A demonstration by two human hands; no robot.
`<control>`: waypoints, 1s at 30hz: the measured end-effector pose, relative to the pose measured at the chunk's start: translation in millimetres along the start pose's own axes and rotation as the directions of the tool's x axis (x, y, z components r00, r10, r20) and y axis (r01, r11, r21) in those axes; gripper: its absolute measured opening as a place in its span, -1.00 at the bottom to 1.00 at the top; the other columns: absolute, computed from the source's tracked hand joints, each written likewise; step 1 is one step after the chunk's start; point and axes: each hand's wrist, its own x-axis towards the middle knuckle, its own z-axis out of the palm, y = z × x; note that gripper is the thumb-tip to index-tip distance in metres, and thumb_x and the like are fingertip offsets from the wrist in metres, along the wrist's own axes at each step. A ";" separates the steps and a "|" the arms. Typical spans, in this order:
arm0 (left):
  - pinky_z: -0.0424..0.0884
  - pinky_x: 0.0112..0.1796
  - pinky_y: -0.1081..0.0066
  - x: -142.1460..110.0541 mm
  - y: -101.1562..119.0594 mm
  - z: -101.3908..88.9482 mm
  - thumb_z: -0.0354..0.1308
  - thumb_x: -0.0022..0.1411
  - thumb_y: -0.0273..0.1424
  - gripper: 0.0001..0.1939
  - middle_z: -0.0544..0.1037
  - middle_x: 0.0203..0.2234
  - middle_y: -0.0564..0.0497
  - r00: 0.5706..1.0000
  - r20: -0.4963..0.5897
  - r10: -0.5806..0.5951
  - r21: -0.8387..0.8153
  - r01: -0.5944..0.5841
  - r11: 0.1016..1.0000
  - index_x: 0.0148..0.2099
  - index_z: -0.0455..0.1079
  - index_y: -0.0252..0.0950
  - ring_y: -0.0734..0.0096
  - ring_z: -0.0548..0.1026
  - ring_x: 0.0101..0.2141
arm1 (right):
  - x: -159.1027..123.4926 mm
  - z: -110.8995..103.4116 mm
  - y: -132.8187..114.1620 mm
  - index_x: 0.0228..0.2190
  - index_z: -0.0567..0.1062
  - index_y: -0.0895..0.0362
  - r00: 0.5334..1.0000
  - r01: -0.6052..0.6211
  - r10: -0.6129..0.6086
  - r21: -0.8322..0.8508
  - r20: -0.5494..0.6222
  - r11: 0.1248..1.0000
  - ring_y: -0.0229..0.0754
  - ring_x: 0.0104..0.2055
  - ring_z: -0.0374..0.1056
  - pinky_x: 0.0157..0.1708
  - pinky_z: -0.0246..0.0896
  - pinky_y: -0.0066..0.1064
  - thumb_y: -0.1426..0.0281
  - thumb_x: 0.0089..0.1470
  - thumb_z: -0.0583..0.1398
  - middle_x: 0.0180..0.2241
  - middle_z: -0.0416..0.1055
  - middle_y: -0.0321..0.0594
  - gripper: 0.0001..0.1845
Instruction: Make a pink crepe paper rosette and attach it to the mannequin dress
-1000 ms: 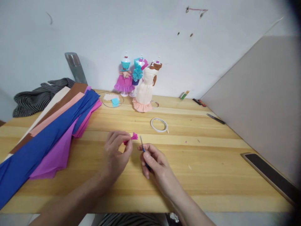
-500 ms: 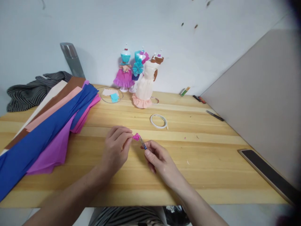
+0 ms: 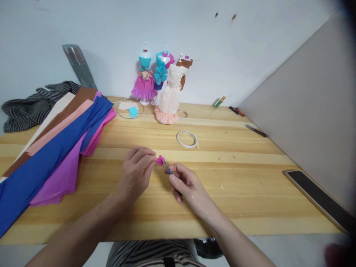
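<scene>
Between the fingertips of my left hand (image 3: pixel 137 168) is a small gathered piece of magenta crepe paper (image 3: pixel 160 160), its frilled end sticking out to the right. My right hand (image 3: pixel 185 181) is closed round a pair of small scissors (image 3: pixel 167 167) with a blue handle, most of which my fingers hide. The blades point up and left and meet the frilled end of the paper. Beyond both hands a white roll of narrow tape (image 3: pixel 187 139) lies flat on the wooden table (image 3: pixel 250 193).
Folded crepe paper sheets (image 3: pixel 69 148) fan out at the left, beside a striped cloth (image 3: pixel 36 105) and a bottle (image 3: pixel 79 66). Dressed mini mannequins (image 3: pixel 170 91) stand at the wall. To the right lie a craft knife (image 3: pixel 256 130) and a dark, light-edged slab (image 3: pixel 317 196).
The scissors have moved up to the magenta paper, closing the gap between them. My left hand has shifted slightly right with the paper. The camera view has tilted a little downward.
</scene>
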 end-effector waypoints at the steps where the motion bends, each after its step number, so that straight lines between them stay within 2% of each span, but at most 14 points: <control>1: 0.47 -0.20 0.28 -0.2 -0.3 0.0 0.09 0.23 -0.60 -0.84 0.56 -0.38 -0.01 1.000 0.008 0.002 0.003 -0.002 1.000 -0.29 0.42 -0.24 0.32 0.47 -0.26 | -0.1 -0.2 0.1 -0.41 0.26 0.12 1.000 -0.002 0.002 0.008 -0.002 1.000 -0.48 -0.76 0.01 -0.75 -0.12 -0.57 0.05 0.07 0.17 -0.63 0.08 -0.53 -0.60; 7: 0.45 -0.20 0.29 -0.9 -1.8 -0.9 0.08 0.22 -0.62 -0.83 0.56 -0.36 -0.02 0.998 0.056 -0.014 -0.057 0.017 0.998 -0.29 0.40 -0.25 0.32 0.46 -0.25 | -1.2 -2.7 3.1 -0.43 0.27 0.13 1.000 -0.017 0.017 0.039 -0.011 0.999 -0.48 -0.76 0.06 -0.76 -0.07 -0.59 0.03 0.04 0.19 -0.62 0.13 -0.51 -0.58; 12: 0.42 -0.16 0.29 -1.8 -1.5 -2.4 0.09 0.19 -0.64 -0.82 0.54 -0.44 0.05 0.990 0.112 -0.080 -0.174 0.099 0.980 -0.27 0.37 -0.25 0.41 0.47 -0.37 | -2.8 -6.9 7.5 -0.41 0.29 0.14 0.999 -0.036 0.034 0.077 0.015 0.996 -0.46 -0.75 0.09 -0.76 -0.03 -0.59 0.01 0.01 0.22 -0.61 0.20 -0.47 -0.56; 15: 0.42 -0.13 0.27 -0.2 0.3 -2.9 0.07 0.21 -0.62 -0.84 0.53 -0.47 0.05 0.988 0.143 -0.064 -0.166 0.088 0.982 -0.31 0.35 -0.25 0.42 0.47 -0.40 | -4.4 -8.8 7.3 -0.41 0.29 0.13 0.999 -0.038 0.033 0.110 0.043 0.993 -0.45 -0.75 0.10 -0.75 0.00 -0.58 0.00 0.01 0.22 -0.61 0.22 -0.45 -0.55; 21: 0.41 -0.29 0.33 2.6 0.4 -3.5 0.03 0.24 -0.59 -0.85 0.52 -0.46 0.00 0.981 0.191 -0.042 -0.176 0.077 0.981 -0.32 0.33 -0.26 0.38 0.46 -0.38 | -7.4 -10.6 5.4 -0.42 0.30 0.14 0.998 -0.028 0.022 0.109 0.051 0.994 -0.45 -0.74 0.12 -0.75 0.00 -0.58 0.02 0.02 0.23 -0.61 0.23 -0.45 -0.56; 30: 0.39 -0.27 0.33 2.3 -0.4 -4.4 -0.03 0.28 -0.58 -0.83 0.50 -0.45 -0.01 0.962 0.273 -0.028 -0.163 0.074 0.984 -0.32 0.32 -0.26 0.35 0.43 -0.35 | -8.0 -9.4 5.0 -0.40 0.31 0.14 0.998 -0.052 0.047 0.095 0.052 0.994 -0.43 -0.75 0.15 -0.75 0.03 -0.58 0.07 0.03 0.23 -0.62 0.24 -0.47 -0.60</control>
